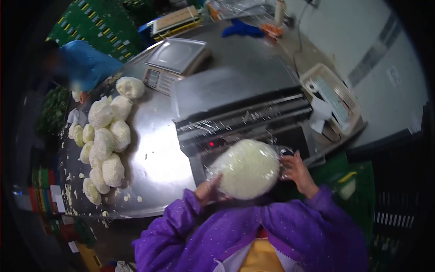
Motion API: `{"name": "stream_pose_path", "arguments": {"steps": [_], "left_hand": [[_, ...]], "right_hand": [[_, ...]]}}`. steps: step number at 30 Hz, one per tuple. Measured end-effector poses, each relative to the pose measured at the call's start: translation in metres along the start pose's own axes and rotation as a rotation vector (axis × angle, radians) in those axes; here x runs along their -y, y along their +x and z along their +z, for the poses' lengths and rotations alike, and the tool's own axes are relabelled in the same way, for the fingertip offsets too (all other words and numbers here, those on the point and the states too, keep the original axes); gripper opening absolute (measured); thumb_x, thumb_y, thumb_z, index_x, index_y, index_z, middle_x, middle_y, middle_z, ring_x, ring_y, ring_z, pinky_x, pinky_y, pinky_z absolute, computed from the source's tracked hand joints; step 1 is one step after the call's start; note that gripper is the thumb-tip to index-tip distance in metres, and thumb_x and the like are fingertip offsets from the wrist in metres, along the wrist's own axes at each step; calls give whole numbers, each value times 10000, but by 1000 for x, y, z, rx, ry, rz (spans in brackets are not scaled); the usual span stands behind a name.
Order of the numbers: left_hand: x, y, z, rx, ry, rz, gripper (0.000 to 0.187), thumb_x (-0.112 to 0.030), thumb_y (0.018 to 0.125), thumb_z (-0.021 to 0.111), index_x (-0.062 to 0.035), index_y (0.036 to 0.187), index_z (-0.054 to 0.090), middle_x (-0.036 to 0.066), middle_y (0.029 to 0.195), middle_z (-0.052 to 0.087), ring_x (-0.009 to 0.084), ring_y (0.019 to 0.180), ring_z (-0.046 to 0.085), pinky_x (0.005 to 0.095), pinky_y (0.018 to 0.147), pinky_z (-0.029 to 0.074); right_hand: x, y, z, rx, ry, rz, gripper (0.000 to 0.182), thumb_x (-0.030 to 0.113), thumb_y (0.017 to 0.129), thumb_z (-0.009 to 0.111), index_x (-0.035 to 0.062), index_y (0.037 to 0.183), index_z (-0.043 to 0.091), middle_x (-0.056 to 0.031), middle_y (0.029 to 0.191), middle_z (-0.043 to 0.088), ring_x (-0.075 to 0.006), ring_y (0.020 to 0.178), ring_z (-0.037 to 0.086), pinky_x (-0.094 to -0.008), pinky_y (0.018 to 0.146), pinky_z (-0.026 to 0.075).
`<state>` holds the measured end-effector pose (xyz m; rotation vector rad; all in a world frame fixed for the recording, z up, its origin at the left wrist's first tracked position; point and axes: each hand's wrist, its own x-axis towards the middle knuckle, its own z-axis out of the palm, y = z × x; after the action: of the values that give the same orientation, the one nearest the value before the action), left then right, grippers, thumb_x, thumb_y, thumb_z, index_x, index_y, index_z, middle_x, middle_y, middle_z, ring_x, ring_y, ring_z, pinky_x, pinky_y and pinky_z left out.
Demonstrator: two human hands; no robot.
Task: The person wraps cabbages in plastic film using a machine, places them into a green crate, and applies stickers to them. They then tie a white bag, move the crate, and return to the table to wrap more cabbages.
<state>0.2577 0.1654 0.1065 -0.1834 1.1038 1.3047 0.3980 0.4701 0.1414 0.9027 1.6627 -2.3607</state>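
A big, pale, round vegetable head that looks like a cauliflower (pixel 247 170), in clear plastic film, is held close to my body at the front edge of the wrapping machine (pixel 226 115). My left hand (pixel 208 188) grips its left side, with the fingers partly hidden by film and glare. On the other side my right hand (pixel 297 173) has its fingers bent around the gathered film (pixel 284 163) at the cauliflower's edge. Purple sleeves cover both my arms. A red light glows on the machine just behind the cauliflower.
Several pale heads in foam nets (pixel 103 143) are piled on the steel table (pixel 149 181) to the left, among scraps. Behind stands a weighing scale (pixel 174 56). At right is a beige basket (pixel 324 72). Across the table is another person in a blue sleeve (pixel 90 63).
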Motion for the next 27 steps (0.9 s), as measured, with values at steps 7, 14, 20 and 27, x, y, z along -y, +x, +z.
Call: {"name": "stream_pose_path", "arguments": {"steps": [7, 14, 20, 27], "left_hand": [[35, -40, 49, -576, -191, 509, 623, -585, 932, 251, -70, 1224, 447, 148, 1227, 482, 329, 993, 555, 387, 868, 457], [65, 32, 53, -1108, -86, 1094, 214, -217, 939, 517, -64, 793, 541, -58, 584, 426, 32, 493, 373, 191, 416, 284], [45, 51, -17, -1527, 696, 1039, 231, -231, 911, 520, -57, 760, 504, 127, 599, 574, 294, 499, 552, 378, 475, 401], [10, 59, -10, -1344, 1182, 805, 227, -322, 845, 557, -108, 817, 489, 170, 728, 609, 389, 671, 594, 496, 556, 446]], "right_hand": [[-18, -10, 18, -145, -239, -425, 322, 289, 878, 598, -22, 960, 601, -30, 778, 613, -92, 718, 551, -223, 644, 430], [-26, 30, 13, -291, 332, -425, 317, 297, 951, 494, 101, 703, 470, 24, 547, 413, -66, 452, 391, -235, 422, 313], [-48, 82, -7, -449, 168, -518, 317, 288, 949, 485, 96, 697, 464, -29, 529, 451, -184, 400, 422, -327, 394, 327], [-35, 102, 12, -427, -1235, -636, 154, 200, 872, 491, 71, 806, 543, -137, 667, 605, -345, 651, 614, -428, 550, 461]]}}
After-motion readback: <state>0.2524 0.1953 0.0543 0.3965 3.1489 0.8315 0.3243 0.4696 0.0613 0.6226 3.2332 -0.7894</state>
